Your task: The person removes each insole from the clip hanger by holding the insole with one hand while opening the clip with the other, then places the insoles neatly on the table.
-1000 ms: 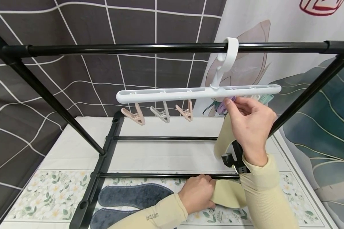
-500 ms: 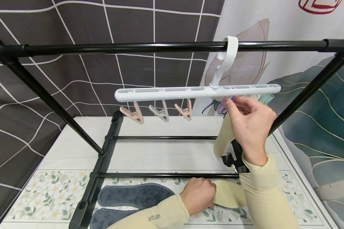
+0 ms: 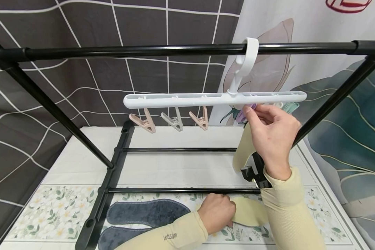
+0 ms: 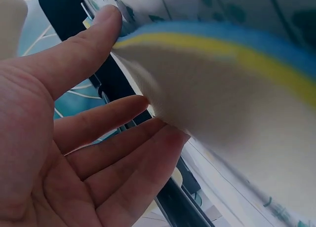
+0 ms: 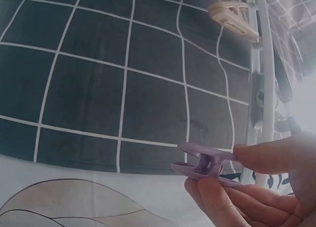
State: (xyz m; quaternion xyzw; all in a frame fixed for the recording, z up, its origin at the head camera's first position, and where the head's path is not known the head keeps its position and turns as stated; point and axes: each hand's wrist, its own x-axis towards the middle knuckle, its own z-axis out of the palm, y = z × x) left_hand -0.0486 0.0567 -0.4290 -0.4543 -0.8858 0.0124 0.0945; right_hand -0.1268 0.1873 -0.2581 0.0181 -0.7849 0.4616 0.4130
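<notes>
My right hand pinches a purple clothespin between thumb and fingers, under the white clip hanger. In the right wrist view the clothespin's tips stand apart with nothing between them. A pale yellow insole hangs upright beside that hand; its top is hidden. Low over the floral cloth, my left hand holds the edge of another pale yellow insole. The left wrist view shows this insole tilted, its beige face and a yellow-and-blue edge by the thumb and fingertips.
The hanger hooks over the black top rod of a rack. Three clothespins hang at its left; a teal clothespin hangs at its right. Two dark grey insoles lie at the front left. A lower black rod crosses above the cloth.
My left hand has shifted very slightly to the right along the insole. The right hand stays at the purple clothespin, which remains squeezed.
</notes>
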